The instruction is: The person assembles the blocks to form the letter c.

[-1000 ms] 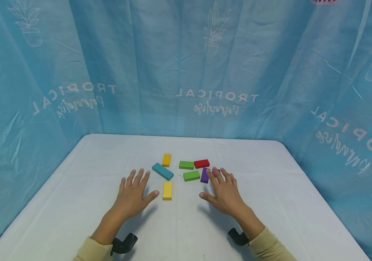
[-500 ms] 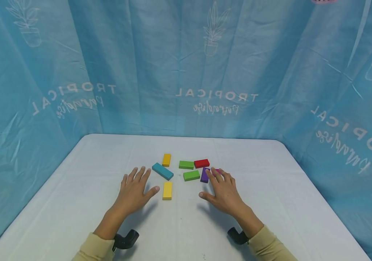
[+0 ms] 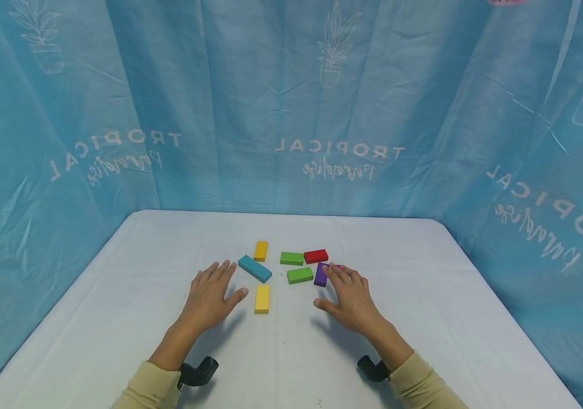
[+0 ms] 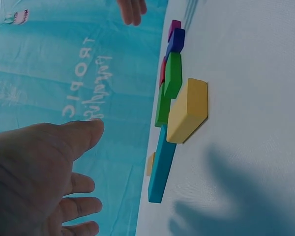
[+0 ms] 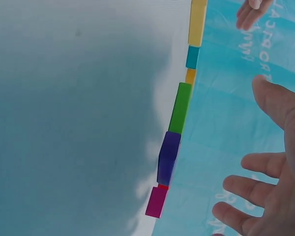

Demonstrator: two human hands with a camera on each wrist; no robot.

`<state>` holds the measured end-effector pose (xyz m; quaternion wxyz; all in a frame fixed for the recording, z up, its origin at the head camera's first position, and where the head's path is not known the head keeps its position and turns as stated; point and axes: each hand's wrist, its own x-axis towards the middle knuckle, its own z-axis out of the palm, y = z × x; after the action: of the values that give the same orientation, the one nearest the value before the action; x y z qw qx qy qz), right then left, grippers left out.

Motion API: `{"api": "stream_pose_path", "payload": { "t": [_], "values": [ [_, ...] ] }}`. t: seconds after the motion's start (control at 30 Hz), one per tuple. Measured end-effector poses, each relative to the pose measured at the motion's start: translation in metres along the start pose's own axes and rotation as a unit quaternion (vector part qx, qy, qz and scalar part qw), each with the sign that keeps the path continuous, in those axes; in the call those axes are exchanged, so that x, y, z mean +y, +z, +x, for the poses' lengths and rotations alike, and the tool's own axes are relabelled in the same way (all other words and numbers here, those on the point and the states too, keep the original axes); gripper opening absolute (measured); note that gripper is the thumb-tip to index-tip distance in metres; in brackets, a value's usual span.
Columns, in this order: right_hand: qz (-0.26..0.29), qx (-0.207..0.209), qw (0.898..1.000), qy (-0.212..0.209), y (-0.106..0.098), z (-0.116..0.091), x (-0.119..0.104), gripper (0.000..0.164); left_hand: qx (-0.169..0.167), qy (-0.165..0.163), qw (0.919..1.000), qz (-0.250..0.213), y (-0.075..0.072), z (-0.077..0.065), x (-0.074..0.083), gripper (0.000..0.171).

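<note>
My left hand (image 3: 208,301) hovers above the table with fingers spread, left of a blue block (image 3: 255,268) and a yellow block (image 3: 262,299). My right hand (image 3: 352,301) is likewise raised, fingers apart and holding nothing. Its fingertips overlap a purple block (image 3: 320,275) in the head view and mostly hide a magenta block (image 5: 156,202), which shows whole in the right wrist view. Between the hands lie two green blocks (image 3: 300,275), with a red block (image 3: 316,256) behind them. Another yellow block (image 3: 261,251) lies farther back.
The white-covered table (image 3: 414,272) spreads out around the blocks. A blue curtain (image 3: 250,102) with printed lettering encloses the back and both sides. Black wrist mounts (image 3: 198,372) jut inward below the sleeves.
Both hands shift only slightly; the left hand has moved a little forward and the right hand's fingers now cover more of the magenta block. All the blocks stay in place.
</note>
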<state>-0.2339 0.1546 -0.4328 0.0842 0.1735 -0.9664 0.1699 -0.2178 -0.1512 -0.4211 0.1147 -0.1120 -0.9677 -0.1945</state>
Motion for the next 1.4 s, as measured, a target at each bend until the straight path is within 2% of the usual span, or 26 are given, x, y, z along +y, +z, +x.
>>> {"api": "stream_pose_path", "payload": {
  "t": [0.27,0.53,0.9,1.4],
  "values": [
    [0.028,0.019,0.999,-0.015,0.001,0.003,0.006,0.074,0.018,-0.005,0.9998,-0.011,0.001,0.005,-0.002,0.063],
    [0.035,0.015,0.999,-0.005,0.001,0.005,0.009,0.074,0.015,-0.018,0.9996,-0.014,0.004,0.011,-0.005,0.062],
    [0.045,0.019,0.999,0.006,0.003,0.011,0.011,0.071,0.021,-0.017,0.9996,-0.014,0.008,0.020,-0.004,0.060],
    [0.059,0.020,0.998,0.001,0.005,0.014,0.010,0.069,0.011,-0.024,0.9993,-0.025,0.019,0.031,-0.003,0.064]
  ]
}}
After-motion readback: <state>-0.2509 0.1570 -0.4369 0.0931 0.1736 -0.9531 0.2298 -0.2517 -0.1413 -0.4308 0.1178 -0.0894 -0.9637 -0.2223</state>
